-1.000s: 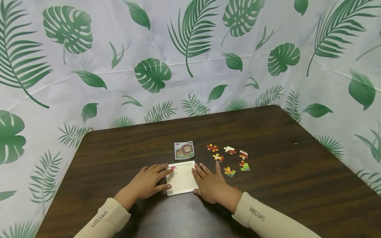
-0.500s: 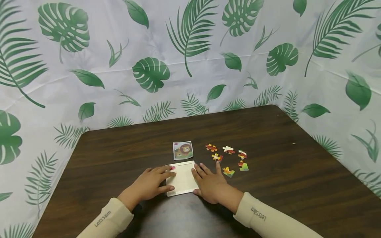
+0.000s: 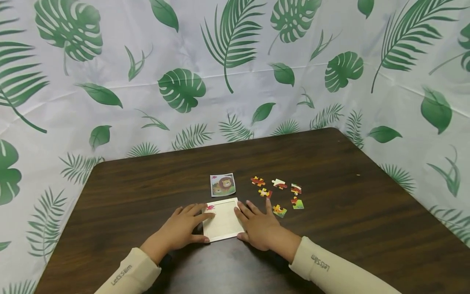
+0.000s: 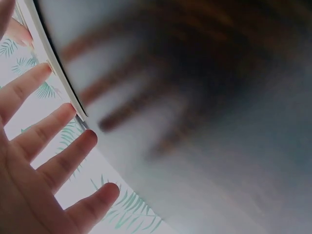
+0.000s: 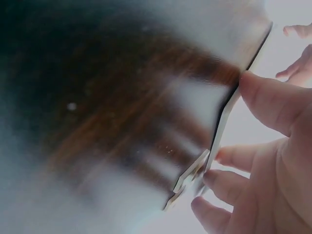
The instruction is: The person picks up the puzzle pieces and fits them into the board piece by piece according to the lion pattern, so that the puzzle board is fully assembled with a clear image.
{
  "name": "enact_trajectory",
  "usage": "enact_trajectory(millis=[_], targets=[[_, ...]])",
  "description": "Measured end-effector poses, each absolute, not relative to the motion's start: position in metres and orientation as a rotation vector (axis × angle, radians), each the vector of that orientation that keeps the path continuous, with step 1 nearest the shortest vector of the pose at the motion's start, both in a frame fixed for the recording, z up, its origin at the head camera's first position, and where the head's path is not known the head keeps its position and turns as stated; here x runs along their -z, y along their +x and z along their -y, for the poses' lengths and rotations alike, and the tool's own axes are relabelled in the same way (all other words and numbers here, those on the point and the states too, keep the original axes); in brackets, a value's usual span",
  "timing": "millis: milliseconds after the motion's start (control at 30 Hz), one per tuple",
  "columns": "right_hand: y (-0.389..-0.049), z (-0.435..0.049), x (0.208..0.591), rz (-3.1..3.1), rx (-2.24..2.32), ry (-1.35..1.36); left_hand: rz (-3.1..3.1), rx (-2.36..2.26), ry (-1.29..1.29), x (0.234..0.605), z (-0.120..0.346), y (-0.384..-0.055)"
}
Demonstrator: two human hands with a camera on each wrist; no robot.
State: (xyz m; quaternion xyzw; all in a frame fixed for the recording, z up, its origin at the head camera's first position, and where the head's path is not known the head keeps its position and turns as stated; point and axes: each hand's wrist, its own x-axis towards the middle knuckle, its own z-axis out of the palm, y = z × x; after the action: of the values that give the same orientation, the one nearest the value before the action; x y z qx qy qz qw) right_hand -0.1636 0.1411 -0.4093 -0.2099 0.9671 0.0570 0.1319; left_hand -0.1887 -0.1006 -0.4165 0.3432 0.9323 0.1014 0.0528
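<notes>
Six puzzle pieces (image 3: 280, 211) and a card (image 3: 222, 185) lie near the tray (image 3: 225, 223); left hand (image 3: 178, 228) and right hand (image 3: 260, 230) touch it, fingers apart.

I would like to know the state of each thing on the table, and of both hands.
White tray: flat, mostly unfilled.
Pink-printed piece: in the tray's far left corner.
Loose puzzle pieces: spread outside the tray.
Lion card: flat, picture up.
Left hand: fingers extended, touching the tray.
Right hand: fingers spread, touching the tray.
</notes>
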Motion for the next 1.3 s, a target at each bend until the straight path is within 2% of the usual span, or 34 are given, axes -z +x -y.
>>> enact_trajectory(millis=[167, 300, 467, 667, 833, 1100, 1300], targets=[[-0.169, -0.157, 0.399, -2.809, 0.011, -0.631, -2.843, -0.305, 1.059, 0.414, 0.101, -0.189], [-0.18, -0.193, 0.382, -2.896, 0.21, -0.605, -2.846, -0.307, 1.063, 0.414, 0.101, -0.189], [-0.194, -0.25, 0.366, -2.975, 0.3, -0.453, -2.85, -0.313, 1.07, 0.414, 0.103, -0.189], [-0.206, -0.292, 0.371, -2.947, 0.271, -0.311, -2.85, -0.324, 1.055, 0.413, 0.105, -0.191], [-0.218, -0.295, 0.376, -2.95, 0.254, -0.31, -2.839, -0.345, 1.025, 0.413, 0.106, -0.191], [-0.249, -0.264, 0.378, -2.922, 0.318, -0.303, -2.829, -0.348, 0.987, 0.411, 0.109, -0.191], [-0.259, -0.249, 0.383, -2.922, 0.285, -0.256, -2.824, -0.35, 1.007, 0.409, 0.108, -0.19]])
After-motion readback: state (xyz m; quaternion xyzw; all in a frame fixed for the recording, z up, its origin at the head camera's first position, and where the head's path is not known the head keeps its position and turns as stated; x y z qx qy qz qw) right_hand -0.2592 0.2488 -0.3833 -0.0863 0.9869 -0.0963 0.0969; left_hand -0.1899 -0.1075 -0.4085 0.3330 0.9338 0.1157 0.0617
